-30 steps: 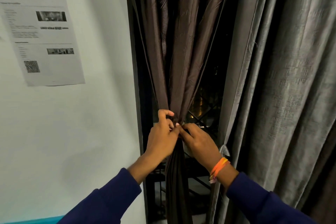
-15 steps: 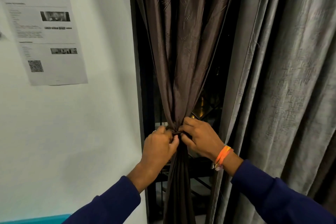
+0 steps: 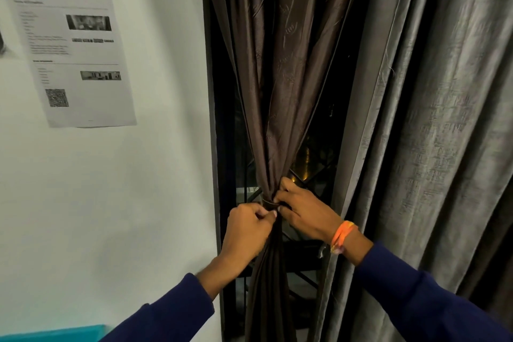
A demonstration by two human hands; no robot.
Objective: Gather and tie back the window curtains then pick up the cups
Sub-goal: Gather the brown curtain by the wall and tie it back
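A shiny brown curtain (image 3: 283,86) hangs gathered into a narrow bundle in front of a dark window. A thin brown tie band (image 3: 268,202) wraps the bundle at its waist. My left hand (image 3: 247,230) is closed just left of and below the band, pinching the tie or the fabric. On the right side of the band my right hand (image 3: 304,209) grips the same gathered waist, its fingers curled around the cloth. A heavy grey curtain (image 3: 433,147) hangs loose to the right. No cups are in view.
A white wall fills the left side, with a printed paper sheet (image 3: 73,60) taped to it. Behind the curtains a black window grille (image 3: 305,269) shows. A teal strip (image 3: 52,334) runs along the bottom left.
Both hands have shifted slightly around the gathered waist; the left hand dropped a little lower and its fingers closed, the right hand rose to the band. The view moved closer.
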